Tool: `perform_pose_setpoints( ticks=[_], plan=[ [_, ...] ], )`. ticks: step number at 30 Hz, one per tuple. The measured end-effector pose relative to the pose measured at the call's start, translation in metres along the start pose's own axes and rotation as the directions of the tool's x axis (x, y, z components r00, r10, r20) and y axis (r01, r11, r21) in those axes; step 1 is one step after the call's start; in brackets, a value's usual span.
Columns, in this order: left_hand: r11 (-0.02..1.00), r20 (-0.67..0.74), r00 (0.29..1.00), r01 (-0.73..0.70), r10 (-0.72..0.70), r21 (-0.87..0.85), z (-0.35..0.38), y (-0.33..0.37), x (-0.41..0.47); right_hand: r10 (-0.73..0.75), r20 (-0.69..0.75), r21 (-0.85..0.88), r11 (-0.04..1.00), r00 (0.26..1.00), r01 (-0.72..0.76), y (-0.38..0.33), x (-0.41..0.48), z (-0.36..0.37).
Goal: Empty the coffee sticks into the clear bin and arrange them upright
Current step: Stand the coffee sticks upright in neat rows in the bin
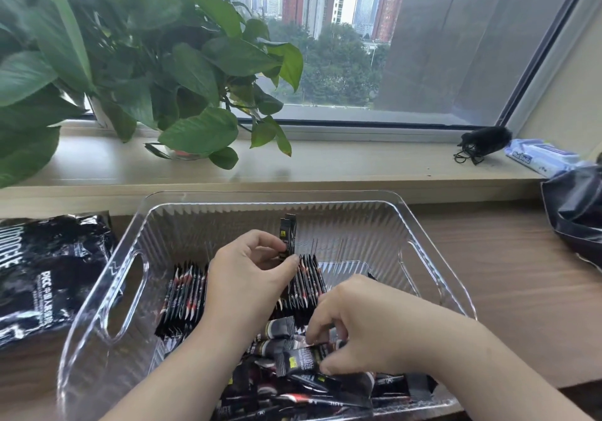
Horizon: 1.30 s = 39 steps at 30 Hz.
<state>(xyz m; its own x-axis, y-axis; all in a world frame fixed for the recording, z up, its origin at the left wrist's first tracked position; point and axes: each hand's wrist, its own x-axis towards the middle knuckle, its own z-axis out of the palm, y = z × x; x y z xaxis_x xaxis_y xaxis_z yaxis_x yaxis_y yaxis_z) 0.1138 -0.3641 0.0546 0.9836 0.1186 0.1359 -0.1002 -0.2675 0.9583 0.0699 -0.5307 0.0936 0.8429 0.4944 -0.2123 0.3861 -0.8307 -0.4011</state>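
**A:** What are the hands doing?

**B:** The left hand is over the middle of the clear bin. Its thumb and fingertips pinch one coffee stick, which stands on end with its top above the fingers. The right hand, toward five o'clock in the bin, has its fingers curled round a flat stick on top of the heap.

**A:** And around them, biggest first?

**B:** A leafy plant fills ten to eleven o'clock on the windowsill. The bin sits in the centre on the wooden table, with ribbed walls and handle cut-outs at nine and three. A black foil bag lies flat just beside it at nine.

**A:** The rest of the sticks?

**B:** A loose pile covers the six o'clock end of the bin floor. Two groups stand upright: the left row at nine o'clock from the left hand, and the right row at three, just beside the pinched stick.

**A:** Smaller things?

**B:** A dark bag is at the frame edge at three. A wipes pack lies on the sill at two, and a small black pouch sits near it.
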Motion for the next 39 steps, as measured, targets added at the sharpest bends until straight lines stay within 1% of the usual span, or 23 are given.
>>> perform_pose_setpoints(
  ticks=[3,6,8,10,12,13,15,18,23,24,26,28,30,34,37,39],
  plan=[
    [1.0,0.007,1.0,0.009,-0.009,-0.004,0.0,0.001,0.0,0.047,-0.062,0.024,0.999,0.997,-0.045,0.0,-0.011,0.0],
    [0.998,0.026,0.999,0.044,-0.042,-0.046,-0.001,0.001,0.0,0.183,-0.192,0.166,0.974,0.964,-0.152,0.004,-0.023,-0.01],
    [0.994,0.057,0.996,0.067,-0.062,-0.082,-0.001,0.001,0.001,0.31,-0.322,0.33,0.922,0.894,-0.201,0.006,-0.027,-0.016],
    [0.989,0.102,0.992,0.084,-0.072,-0.12,-0.001,0.004,0.0,0.411,-0.455,0.469,0.865,0.79,-0.181,0.005,-0.022,-0.017],
    [0.98,0.152,0.986,0.099,-0.073,-0.171,0.0,0.009,-0.002,0.513,-0.522,0.606,0.785,0.681,-0.126,0.003,-0.01,-0.013],
    [0.971,0.176,0.981,0.113,-0.076,-0.212,0.0,0.01,-0.003,0.554,-0.519,0.677,0.731,0.651,-0.083,0.001,-0.004,-0.01],
    [0.947,0.218,0.973,0.14,-0.077,-0.289,0.0,0.012,-0.004,0.586,-0.481,0.764,0.645,0.652,-0.015,-0.001,0.007,-0.005],
    [0.94,0.258,0.964,0.146,-0.066,-0.307,-0.001,0.011,-0.005,0.597,-0.42,0.842,0.538,0.683,0.048,0.001,0.017,0.001],
    [0.971,0.245,0.969,0.088,-0.031,-0.223,-0.001,0.012,-0.006,0.612,-0.356,0.885,0.464,0.706,0.043,0.003,0.021,0.004],
    [0.976,0.24,0.97,0.081,-0.03,-0.204,-0.001,0.011,-0.006,0.613,-0.358,0.879,0.475,0.704,0.034,0.004,0.022,0.005],
    [0.983,0.231,0.972,0.075,-0.035,-0.166,0.0,0.01,-0.006,0.608,-0.376,0.848,0.53,0.699,-0.004,0.007,0.024,0.007],
    [0.987,0.226,0.973,0.073,-0.04,-0.141,0.001,0.009,-0.006,0.59,-0.388,0.83,0.558,0.708,-0.01,0.008,0.026,0.009],
    [0.992,0.22,0.975,0.064,-0.038,-0.109,0.001,0.008,-0.006,0.577,-0.386,0.83,0.558,0.719,-0.002,0.009,0.027,0.009],
    [0.995,0.185,0.982,0.062,-0.047,-0.077,0.002,0.008,-0.006,0.578,-0.362,0.86,0.509,0.731,0.024,0.007,0.026,0.013],
    [0.991,0.18,0.98,0.102,-0.084,-0.092,0.002,0.007,-0.005,0.58,-0.355,0.863,0.505,0.733,0.019,0.007,0.024,0.016],
    [0.98,0.187,0.974,0.151,-0.126,-0.129,0.002,0.007,-0.004,0.567,-0.373,0.853,0.522,0.735,0.03,0.008,0.023,0.016]
  ],
)
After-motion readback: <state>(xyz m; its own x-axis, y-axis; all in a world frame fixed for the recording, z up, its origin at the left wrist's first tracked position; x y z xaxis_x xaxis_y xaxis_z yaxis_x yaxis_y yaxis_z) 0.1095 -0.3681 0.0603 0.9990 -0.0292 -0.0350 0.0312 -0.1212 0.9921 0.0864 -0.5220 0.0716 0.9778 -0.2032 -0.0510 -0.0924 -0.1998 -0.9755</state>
